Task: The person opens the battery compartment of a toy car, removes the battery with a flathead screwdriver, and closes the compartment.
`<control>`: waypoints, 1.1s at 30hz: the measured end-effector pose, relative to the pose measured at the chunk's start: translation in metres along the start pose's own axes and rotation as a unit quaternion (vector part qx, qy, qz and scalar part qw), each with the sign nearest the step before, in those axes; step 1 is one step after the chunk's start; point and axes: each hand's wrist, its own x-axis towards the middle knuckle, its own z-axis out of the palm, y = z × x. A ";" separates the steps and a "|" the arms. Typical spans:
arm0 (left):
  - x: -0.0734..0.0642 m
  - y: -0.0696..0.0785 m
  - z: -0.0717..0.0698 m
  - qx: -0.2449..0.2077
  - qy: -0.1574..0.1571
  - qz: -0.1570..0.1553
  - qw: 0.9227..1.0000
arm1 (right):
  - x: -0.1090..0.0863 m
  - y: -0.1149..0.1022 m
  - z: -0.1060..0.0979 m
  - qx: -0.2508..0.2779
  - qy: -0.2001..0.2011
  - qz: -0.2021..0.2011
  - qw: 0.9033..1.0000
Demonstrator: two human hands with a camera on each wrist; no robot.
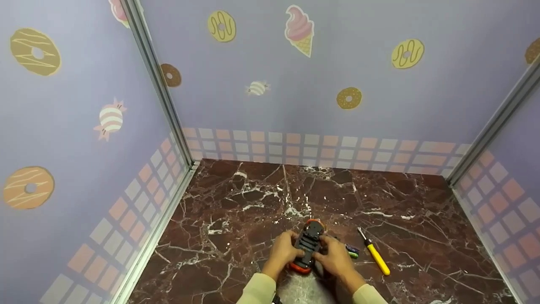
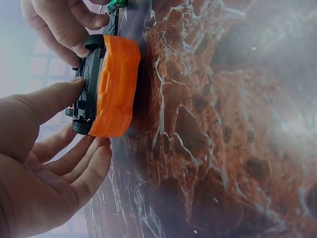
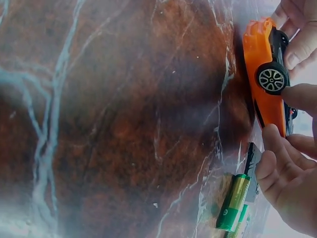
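An orange toy car (image 1: 311, 232) is wheels up, with its black underside (image 2: 90, 82) facing me. My left hand (image 1: 283, 251) holds it from the left, thumb on the underside and fingers along the orange body. From the other side my right hand (image 1: 337, 257) grips the car, its thumb beside a spoked wheel (image 3: 272, 79). Close by my right hand lie green-and-gold batteries (image 3: 233, 204) next to a flat black plastic piece (image 3: 251, 168). In the head view, my hand partly hides these.
To the right of my hands, a screwdriver (image 1: 376, 256) with a yellow handle lies on the dark red marbled surface (image 1: 219, 253). Patterned panels (image 1: 270, 114) enclose the surface at the back, left and right, with metal posts at the corners.
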 end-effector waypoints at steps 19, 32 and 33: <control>-0.002 -0.006 0.003 -0.064 -0.027 -0.017 0.997 | -0.004 0.001 0.002 0.033 0.019 -0.013 0.999; -0.001 -0.008 0.004 -0.088 -0.026 -0.039 0.995 | 0.003 0.002 -0.011 0.055 0.006 -0.021 0.998; -0.001 -0.008 0.003 -0.089 -0.023 -0.040 0.995 | 0.004 0.003 -0.012 0.054 0.010 -0.023 0.998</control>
